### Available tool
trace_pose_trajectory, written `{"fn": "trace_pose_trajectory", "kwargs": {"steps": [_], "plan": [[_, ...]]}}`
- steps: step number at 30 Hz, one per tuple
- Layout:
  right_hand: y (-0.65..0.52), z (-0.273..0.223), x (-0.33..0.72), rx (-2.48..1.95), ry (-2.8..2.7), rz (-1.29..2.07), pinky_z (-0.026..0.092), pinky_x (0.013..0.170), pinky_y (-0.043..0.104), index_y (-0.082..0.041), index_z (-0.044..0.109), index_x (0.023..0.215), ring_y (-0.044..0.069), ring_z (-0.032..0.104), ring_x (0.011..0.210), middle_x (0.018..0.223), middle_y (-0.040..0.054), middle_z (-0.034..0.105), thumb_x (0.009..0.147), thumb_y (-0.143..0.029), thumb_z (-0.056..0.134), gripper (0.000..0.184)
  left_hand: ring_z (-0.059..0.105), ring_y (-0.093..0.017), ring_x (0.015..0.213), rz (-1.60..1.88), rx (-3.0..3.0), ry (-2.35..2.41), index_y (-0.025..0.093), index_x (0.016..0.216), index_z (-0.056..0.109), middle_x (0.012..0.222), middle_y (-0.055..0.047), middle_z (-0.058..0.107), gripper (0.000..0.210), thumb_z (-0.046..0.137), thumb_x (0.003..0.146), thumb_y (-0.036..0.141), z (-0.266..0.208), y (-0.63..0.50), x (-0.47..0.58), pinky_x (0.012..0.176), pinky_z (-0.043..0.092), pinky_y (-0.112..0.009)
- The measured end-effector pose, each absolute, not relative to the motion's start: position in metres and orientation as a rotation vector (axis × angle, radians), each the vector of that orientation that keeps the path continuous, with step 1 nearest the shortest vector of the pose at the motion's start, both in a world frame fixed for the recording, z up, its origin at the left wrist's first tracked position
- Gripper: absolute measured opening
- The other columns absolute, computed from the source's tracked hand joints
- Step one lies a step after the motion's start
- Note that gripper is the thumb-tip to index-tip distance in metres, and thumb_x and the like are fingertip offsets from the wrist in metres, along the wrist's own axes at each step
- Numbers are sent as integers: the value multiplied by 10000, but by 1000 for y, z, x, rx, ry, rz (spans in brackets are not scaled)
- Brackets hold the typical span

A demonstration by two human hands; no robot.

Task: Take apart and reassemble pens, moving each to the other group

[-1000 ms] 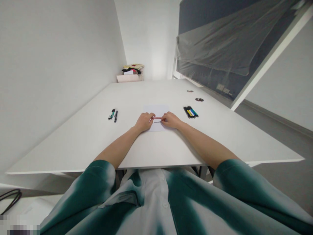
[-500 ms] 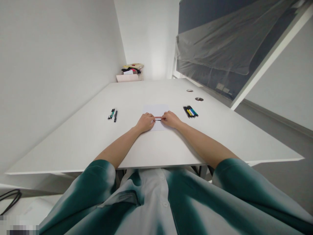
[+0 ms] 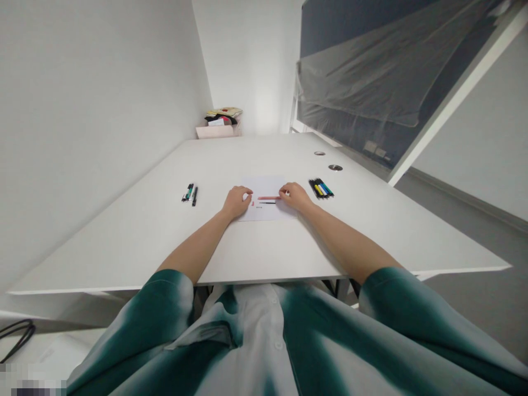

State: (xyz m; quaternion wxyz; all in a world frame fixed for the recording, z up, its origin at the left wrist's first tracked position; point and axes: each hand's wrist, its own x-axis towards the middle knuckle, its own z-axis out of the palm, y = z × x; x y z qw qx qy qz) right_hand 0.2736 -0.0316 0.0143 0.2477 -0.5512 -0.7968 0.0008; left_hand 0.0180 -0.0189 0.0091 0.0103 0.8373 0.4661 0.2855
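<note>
at the centre of the frame a pink strip [image 3: 268, 198] lies level across a white sheet [image 3: 268, 214], with a thin dark stick-like thing [image 3: 268, 203] just below it and roughly parallel. the right hand [image 3: 294, 196] has its curled fingertips at the strip's right end; they seem to touch it, but i cannot tell whether they pinch it or only rest there. the left hand [image 3: 238, 202] sits over the left edge of the sheet, fingers loosely curled and parted, nothing seen between them, its tips apart from the strip's left end. a small red piece [image 3: 253, 203] lies just beside those fingertips, and a tiny dark mark or bit [image 3: 259, 207] shows to the right of that, too small to make out. for clean handling here, i'd judge that the right fingertips should bear lightly near the strip's end, so it neither bends nor swings askew, and that the left hand does best to press the sheet flat without brushing the red piece aside. moving along the strip's length, rather than across it, would disturb the dark thing least. elsewhere on the white table [image 3: 264, 253], a few pens [image 3: 188, 192] lie left of centre and a row of markers [image 3: 321, 188] lies right of centre, both well apart from the hands, so neither hampers the wrists.
</note>
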Motion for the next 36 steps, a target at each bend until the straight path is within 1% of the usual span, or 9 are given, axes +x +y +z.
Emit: {"fn": "trace_pose_trajectory", "kwargs": {"steps": [3,6,9,15,28,36], "plan": [[-24,8,287,-1609,-2021,9,422,924,318,-146,764,989,238,599,1015,1063,112,721,886,-217,521,273,606,-245,1076,879,2533,1565,193,1015,718,1097,-80,714,259,504,873,229,4,-7,3,1033,450,-432],[-18,1,295,-1736,-1938,64,431,934,316,-141,758,1080,246,608,1057,1123,129,713,892,-246,523,319,608,-251,1101,747,2449,1714,200,1012,726,1129,-85,705,259,518,865,252,-2,1,-7,1032,462,-419],[-14,-3,297,-1818,-1938,140,445,909,305,-154,772,1061,239,630,1034,1116,129,716,887,-260,533,314,603,-267,1138,615,2399,1799,196,1068,724,1188,-102,687,293,531,863,278,-3,1,-9,1027,471,-410],[-12,-3,296,-1841,-1930,167,448,915,294,-160,784,1029,235,640,1041,1122,130,718,877,-256,543,301,585,-290,1187,519,2399,1813,181,1137,713,1262,-123,654,347,516,881,306,4,-7,-4,1041,466,-418],[-13,-2,297,-1851,-1957,152,447,917,293,-165,785,1033,232,629,1043,1135,129,709,882,-269,533,311,589,-265,1180,519,2382,1847,219,1129,719,1254,-88,659,332,522,882,324,5,-9,-3,1043,469,-392],[-14,-2,296,-1857,-1946,146,446,921,297,-168,783,1027,236,627,1052,1144,129,702,880,-269,534,306,587,-257,1184,500,2378,1856,218,1138,712,1270,-89,650,338,514,887,327,7,-10,-3,1045,468,-380]]}}
